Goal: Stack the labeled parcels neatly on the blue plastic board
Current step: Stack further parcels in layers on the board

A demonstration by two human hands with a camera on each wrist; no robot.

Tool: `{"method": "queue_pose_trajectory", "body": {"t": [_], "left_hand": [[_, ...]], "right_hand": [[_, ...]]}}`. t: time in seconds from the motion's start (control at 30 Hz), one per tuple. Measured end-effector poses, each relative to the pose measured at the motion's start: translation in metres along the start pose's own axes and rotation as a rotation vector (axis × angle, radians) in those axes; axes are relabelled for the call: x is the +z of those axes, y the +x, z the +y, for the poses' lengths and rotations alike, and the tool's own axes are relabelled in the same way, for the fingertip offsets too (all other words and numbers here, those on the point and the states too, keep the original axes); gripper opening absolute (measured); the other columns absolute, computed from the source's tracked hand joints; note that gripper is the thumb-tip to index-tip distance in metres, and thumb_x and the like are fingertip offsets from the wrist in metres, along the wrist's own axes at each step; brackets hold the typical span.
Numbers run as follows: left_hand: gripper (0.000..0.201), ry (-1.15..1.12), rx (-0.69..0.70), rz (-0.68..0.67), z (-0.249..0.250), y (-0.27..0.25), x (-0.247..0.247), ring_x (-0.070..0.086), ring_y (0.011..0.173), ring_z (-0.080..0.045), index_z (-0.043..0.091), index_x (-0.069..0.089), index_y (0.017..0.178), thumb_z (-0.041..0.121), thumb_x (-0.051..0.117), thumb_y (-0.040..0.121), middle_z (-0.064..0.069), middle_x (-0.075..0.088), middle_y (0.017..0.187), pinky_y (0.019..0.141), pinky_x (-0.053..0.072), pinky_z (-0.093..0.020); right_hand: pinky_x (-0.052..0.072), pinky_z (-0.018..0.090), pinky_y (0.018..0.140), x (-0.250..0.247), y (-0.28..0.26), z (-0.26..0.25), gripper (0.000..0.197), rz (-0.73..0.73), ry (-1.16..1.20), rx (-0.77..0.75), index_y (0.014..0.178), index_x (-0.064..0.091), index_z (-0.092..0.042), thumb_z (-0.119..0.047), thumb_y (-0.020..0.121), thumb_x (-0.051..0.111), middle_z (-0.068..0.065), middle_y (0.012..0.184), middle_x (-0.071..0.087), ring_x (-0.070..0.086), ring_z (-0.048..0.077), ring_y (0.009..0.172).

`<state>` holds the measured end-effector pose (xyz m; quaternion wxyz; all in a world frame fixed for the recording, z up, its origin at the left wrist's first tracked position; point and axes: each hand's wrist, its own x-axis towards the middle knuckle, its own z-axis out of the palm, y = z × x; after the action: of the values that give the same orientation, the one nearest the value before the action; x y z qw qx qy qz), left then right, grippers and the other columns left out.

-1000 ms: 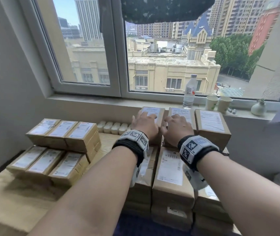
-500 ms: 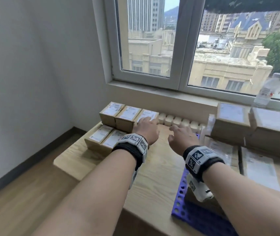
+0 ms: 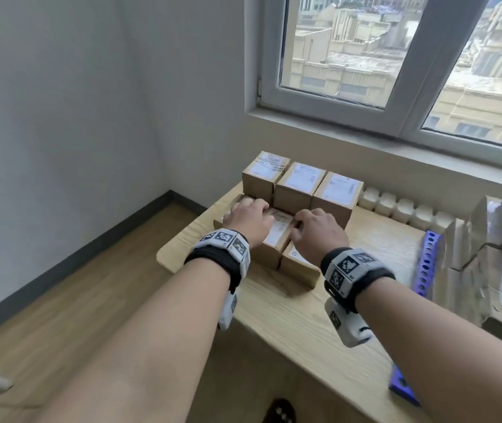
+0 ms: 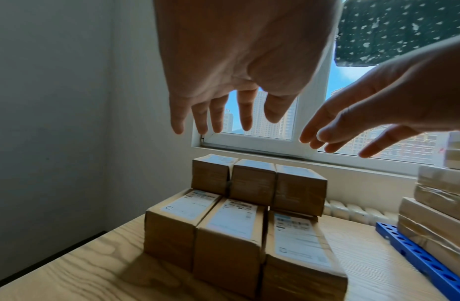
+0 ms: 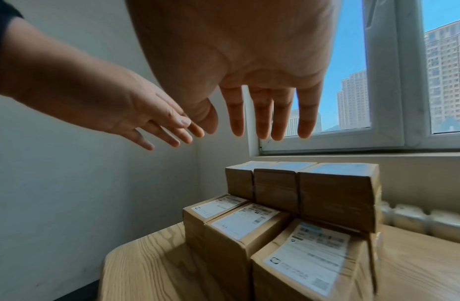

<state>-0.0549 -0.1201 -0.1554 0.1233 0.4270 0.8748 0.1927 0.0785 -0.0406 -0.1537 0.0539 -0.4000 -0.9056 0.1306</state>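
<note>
Both arms reach fwd, palms down. Left hand (image 3: 249, 222) and right hand (image 3: 317, 233) hover side by side over the low front row of boxes (image 4: 231, 230) on the wooden table (image 3: 289, 315), fingers straight & spread, holding nothing, clear of the labels in both wrist views. Taller back row (image 3: 301, 186) just behind. Blue board (image 3: 427, 261) w/ stacked boxes (image 3: 485, 264) off to the right

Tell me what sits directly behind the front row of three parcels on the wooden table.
Behind the front row stands a taller back row of three labelled parcels, apparently stacked. What supports its top layer is hidden by the front row. Both hands hover open above.
</note>
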Motion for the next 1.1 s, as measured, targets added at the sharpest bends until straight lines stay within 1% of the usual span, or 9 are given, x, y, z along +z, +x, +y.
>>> {"method": "queue_pose_trajectory", "body": {"t": [0.13,0.27,0.37,0.47,0.57,0.67,0.73,0.9,1.1], "left_hand": [[0.049,-0.017,-0.037,-0.006,-0.029,0.026,-0.009,0.037,0.136,-0.027,0.023,0.039,0.145,0.035,0.044,0.098,-0.007,0.04,0.149,0.112,0.032,-0.044],[0.05,-0.024,-0.056,-0.011,-0.051,0.074,-0.02,0.037,0.136,-0.027,0.022,0.038,0.146,0.036,0.045,0.099,-0.007,0.039,0.149,0.109,0.035,-0.043],[0.052,-0.017,-0.053,-0.053,-0.057,0.112,-0.023,0.037,0.135,-0.027,0.021,0.035,0.147,0.037,0.045,0.098,-0.007,0.038,0.15,0.109,0.036,-0.044],[0.054,-0.021,-0.03,-0.07,-0.057,0.151,-0.029,0.039,0.133,-0.026,0.023,0.033,0.148,0.036,0.045,0.097,-0.007,0.039,0.148,0.108,0.037,-0.045],[0.053,-0.067,-0.052,-0.079,-0.063,0.186,-0.03,0.04,0.132,-0.026,0.021,0.035,0.147,0.036,0.046,0.097,-0.007,0.041,0.147,0.108,0.037,-0.043],[0.054,-0.126,-0.088,-0.104,-0.07,0.214,-0.027,0.042,0.132,-0.027,0.017,0.035,0.146,0.037,0.047,0.097,-0.009,0.041,0.147,0.107,0.039,-0.042],[0.056,-0.14,-0.095,-0.132,-0.072,0.232,-0.025,0.041,0.134,-0.029,0.015,0.033,0.147,0.037,0.047,0.098,-0.011,0.039,0.148,0.108,0.037,-0.041],[0.062,-0.189,-0.098,-0.19,-0.076,0.275,-0.012,0.039,0.135,-0.03,0.012,0.028,0.149,0.037,0.049,0.097,-0.012,0.038,0.149,0.109,0.035,-0.042],[0.062,-0.272,-0.109,-0.284,-0.078,0.312,0.005,0.05,0.125,-0.03,0.012,0.032,0.145,0.041,0.05,0.094,-0.011,0.049,0.142,0.102,0.043,-0.041]], "right_hand": [[0.045,0.041,0.096,0.019,0.033,-0.023,0.042,-0.032,-0.024,-0.036,0.136,0.047,-0.021,-0.035,0.097,0.042,0.005,0.133,0.049,0.043,0.025,0.124],[0.045,0.041,0.097,0.029,0.081,-0.04,0.04,-0.008,0.012,-0.045,0.133,0.05,-0.021,-0.035,0.097,0.043,0.005,0.131,0.051,0.045,0.026,0.122],[0.045,0.04,0.096,0.034,0.117,-0.046,0.038,-0.011,0.04,-0.02,0.131,0.051,-0.021,-0.034,0.096,0.043,0.004,0.13,0.052,0.045,0.025,0.122],[0.044,0.037,0.098,0.035,0.15,-0.051,0.042,-0.007,0.063,-0.015,0.136,0.049,-0.021,-0.035,0.097,0.045,0.004,0.132,0.052,0.046,0.023,0.122],[0.042,0.034,0.099,0.039,0.179,-0.054,0.041,0.005,0.078,-0.015,0.136,0.049,-0.021,-0.034,0.097,0.047,0.003,0.131,0.052,0.046,0.021,0.121],[0.041,0.034,0.099,0.046,0.195,-0.055,0.04,-0.022,0.081,0.006,0.135,0.049,-0.021,-0.032,0.096,0.048,0.002,0.132,0.051,0.045,0.019,0.122],[0.041,0.033,0.1,0.048,0.205,-0.054,0.039,-0.027,0.088,0.022,0.133,0.05,-0.02,-0.03,0.096,0.048,0.002,0.132,0.05,0.044,0.019,0.122],[0.04,0.032,0.103,0.053,0.233,-0.053,0.042,0.018,0.142,0.069,0.137,0.048,-0.018,-0.026,0.095,0.049,0.001,0.138,0.047,0.042,0.017,0.129],[0.035,0.031,0.109,0.063,0.25,-0.055,0.042,0.043,0.193,0.127,0.137,0.049,-0.019,-0.024,0.095,0.05,0.0,0.144,0.044,0.037,0.015,0.134]]}}
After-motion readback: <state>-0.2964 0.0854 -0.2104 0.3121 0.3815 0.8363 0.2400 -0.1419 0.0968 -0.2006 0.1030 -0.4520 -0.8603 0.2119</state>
